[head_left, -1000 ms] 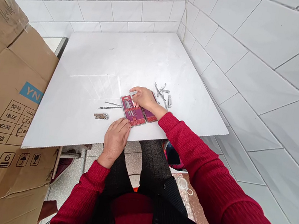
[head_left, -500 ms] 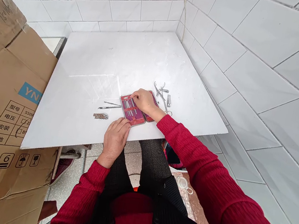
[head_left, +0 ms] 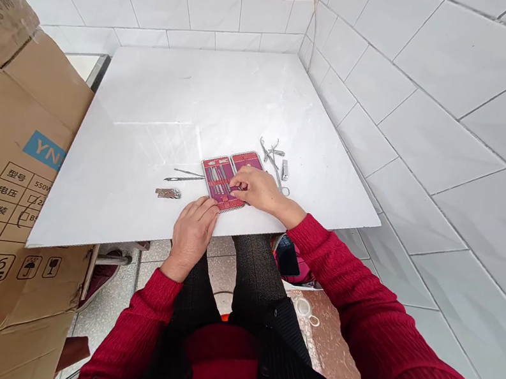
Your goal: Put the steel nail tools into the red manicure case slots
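Observation:
An open manicure case (head_left: 240,159) with a red and purple lining lies on the white table near its front edge. Several slim metal tools (head_left: 220,179) stand in a row under the strap of its left half. My left hand (head_left: 192,231) grips the near left corner of the case, fingers curled together over the edge. Over the middle of the case, my right hand (head_left: 260,191) is closed in a pinch beside the rightmost tool; what its fingertips hold, if anything, is hidden. Left of the case lie nail clippers (head_left: 168,193) and two thin metal tools (head_left: 183,178).
Right of the case are nippers (head_left: 268,148), small nail clippers (head_left: 285,169) and scissors whose handle loop (head_left: 285,191) shows. A big cardboard box (head_left: 8,174) stands against the left side of the table (head_left: 153,89). Tiled walls border the back and right.
My right hand has moved from the far end of the case's left half toward me and slightly right, uncovering the far part of the case. My left hand stays at the corner.

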A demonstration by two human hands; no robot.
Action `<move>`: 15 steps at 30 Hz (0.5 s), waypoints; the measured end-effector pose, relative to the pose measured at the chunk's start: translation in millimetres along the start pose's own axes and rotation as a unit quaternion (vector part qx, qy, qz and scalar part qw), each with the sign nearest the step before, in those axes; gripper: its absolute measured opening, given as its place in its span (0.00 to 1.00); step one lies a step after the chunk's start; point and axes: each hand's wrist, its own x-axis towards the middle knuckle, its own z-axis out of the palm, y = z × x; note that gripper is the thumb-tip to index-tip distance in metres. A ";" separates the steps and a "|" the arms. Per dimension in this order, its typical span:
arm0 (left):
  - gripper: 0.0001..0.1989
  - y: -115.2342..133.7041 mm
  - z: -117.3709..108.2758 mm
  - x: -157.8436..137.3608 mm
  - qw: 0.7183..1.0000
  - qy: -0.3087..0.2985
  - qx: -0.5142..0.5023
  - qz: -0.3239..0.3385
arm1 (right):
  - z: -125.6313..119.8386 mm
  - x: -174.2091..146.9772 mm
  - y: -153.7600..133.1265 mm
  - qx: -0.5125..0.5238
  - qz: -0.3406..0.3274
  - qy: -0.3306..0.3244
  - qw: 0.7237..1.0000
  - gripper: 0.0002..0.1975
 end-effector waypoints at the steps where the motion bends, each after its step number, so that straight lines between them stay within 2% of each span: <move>1: 0.10 0.0 -0.1 -0.1 1.000 -0.001 0.000 -0.001 | -0.9 -1.7 -0.3 -0.006 -0.005 -0.002 1.000 0.07; 11: 0.10 0.1 -0.5 -0.9 1.000 -0.003 0.005 -0.002 | 8.5 5.4 -3.6 -0.023 -0.012 0.009 1.000 0.04; 15: 0.10 0.4 -0.9 -0.9 1.000 -0.007 -0.001 -0.005 | 10.0 0.1 -0.3 -0.026 -0.007 0.040 0.999 0.03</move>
